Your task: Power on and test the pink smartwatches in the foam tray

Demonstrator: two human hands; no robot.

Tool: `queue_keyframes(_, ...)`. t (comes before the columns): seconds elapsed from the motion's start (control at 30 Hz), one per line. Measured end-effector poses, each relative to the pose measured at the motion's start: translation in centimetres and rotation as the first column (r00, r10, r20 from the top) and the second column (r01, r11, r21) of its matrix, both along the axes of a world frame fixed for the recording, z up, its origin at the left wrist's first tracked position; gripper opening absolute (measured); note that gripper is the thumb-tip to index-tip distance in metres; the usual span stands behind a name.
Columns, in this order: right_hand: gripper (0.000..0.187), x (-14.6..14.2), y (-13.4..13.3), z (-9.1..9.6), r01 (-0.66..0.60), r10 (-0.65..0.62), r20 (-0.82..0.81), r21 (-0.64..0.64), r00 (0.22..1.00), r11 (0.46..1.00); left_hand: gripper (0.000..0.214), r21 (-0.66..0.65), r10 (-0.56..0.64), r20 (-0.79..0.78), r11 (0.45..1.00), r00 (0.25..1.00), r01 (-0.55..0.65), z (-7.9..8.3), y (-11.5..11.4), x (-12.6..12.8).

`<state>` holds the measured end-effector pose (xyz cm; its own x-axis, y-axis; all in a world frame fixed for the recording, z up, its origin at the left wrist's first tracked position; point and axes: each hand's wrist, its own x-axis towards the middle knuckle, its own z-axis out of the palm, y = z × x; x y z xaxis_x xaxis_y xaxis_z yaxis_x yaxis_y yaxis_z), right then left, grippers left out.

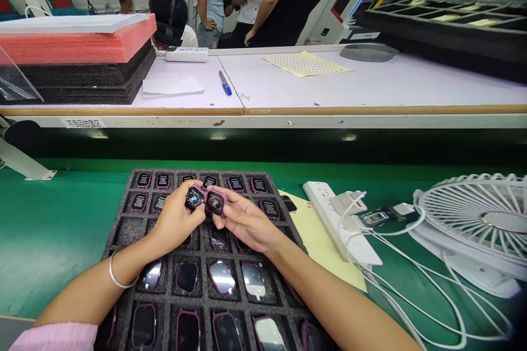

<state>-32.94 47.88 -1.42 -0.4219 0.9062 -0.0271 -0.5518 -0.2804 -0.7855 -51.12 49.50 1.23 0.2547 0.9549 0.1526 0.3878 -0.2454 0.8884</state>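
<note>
Over a dark foam tray (pixel 123 227) on the green bench, my left hand (pixel 175 219) pinches one small purple-rimmed watch body (pixel 194 197). My right hand (pixel 242 222) grips a second watch body (pixel 216 202) right beside it, the two screens nearly touching. Both hands hover above the tray's middle rows. Several more watch bodies (pixel 222 277) lie in the tray's pockets, screens up. A silver bangle (pixel 117 279) circles my left wrist.
A white power strip (pixel 329 216) with plugs and white cables (pixel 411 290) lies right of the tray, beside a white fan (pixel 473 225). A yellow sheet (pixel 319 241) pokes out under the tray. On the raised shelf sit foam stacks (pixel 78 60), a notepad (pixel 173 86) and a pen (pixel 225 83); people stand behind.
</note>
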Motion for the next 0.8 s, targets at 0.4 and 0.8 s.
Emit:
queue_keyframes(0.4, 0.047, 0.17, -0.08, -0.05, -0.024, 0.024, 0.007, 0.043, 1.0, 0.999, 0.043, -0.074, -0.004, 0.046, 0.997, 0.999, 0.007, -0.28, 0.0, 0.01)
queue_keyframes(0.8, 0.048, 0.11, -0.15, 0.02, -0.016, 0.015, 0.017, 0.035, 1.0, 0.999, 0.04, -0.067, -0.003, 0.107, 0.998, 0.994, 0.011, -0.64, 0.03, 0.07)
